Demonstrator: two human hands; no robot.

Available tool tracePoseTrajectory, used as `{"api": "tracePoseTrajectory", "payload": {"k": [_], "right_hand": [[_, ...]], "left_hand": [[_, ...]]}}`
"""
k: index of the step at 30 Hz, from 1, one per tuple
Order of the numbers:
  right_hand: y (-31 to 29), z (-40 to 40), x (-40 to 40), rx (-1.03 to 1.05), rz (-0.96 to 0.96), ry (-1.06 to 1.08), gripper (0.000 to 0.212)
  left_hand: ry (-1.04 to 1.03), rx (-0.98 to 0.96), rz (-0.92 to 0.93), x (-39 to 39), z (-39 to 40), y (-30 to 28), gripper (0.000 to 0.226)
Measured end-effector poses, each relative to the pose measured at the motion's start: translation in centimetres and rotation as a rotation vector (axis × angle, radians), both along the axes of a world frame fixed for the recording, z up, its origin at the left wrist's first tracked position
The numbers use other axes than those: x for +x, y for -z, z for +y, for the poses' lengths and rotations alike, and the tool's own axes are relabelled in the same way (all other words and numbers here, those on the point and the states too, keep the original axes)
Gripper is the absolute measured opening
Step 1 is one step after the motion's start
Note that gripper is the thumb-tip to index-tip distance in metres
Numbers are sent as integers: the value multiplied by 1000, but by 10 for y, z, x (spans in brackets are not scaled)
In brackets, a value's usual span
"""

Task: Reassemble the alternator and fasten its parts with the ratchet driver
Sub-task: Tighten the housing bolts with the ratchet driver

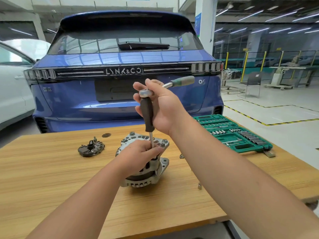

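The silver alternator (146, 176) stands on the wooden table (51, 178), near its middle. My left hand (138, 156) lies on top of it, fingers curled round the lower end of a steel driver shaft (151, 141). The shaft rises to a black handle (147, 114), topped by the ratchet head (144, 93). My right hand (162, 107) grips the ratchet wrench at that head. Its green-grey grip (183, 81) sticks out up and to the right. A black rectifier part (91, 148) lies left of the alternator.
An open green socket set case (233, 133) sits on the table's right side. A small socket (199, 186) stands right of the alternator, a dark round cap (106, 135) behind the rectifier. A blue car (124, 66) is parked just beyond the table, a white car (13, 90) at left.
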State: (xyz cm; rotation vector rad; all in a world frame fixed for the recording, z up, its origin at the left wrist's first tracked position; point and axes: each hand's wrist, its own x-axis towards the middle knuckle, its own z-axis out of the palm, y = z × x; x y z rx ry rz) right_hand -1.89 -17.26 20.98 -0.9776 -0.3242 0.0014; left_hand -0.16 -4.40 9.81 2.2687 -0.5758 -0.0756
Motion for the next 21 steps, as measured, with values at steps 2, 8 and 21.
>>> {"api": "tracePoseTrajectory", "payload": {"k": [2, 8, 21], "right_hand": [[9, -4, -3, 0, -150, 41, 12], [14, -2, -15, -434, -486, 332, 17], [13, -12, -10, -567, -484, 170, 24]], "left_hand": [[-5, 10, -3, 1, -1, 0, 23], [-8, 29, 50, 4, -8, -4, 22], [44, 604, -161, 18, -14, -46, 43]]}}
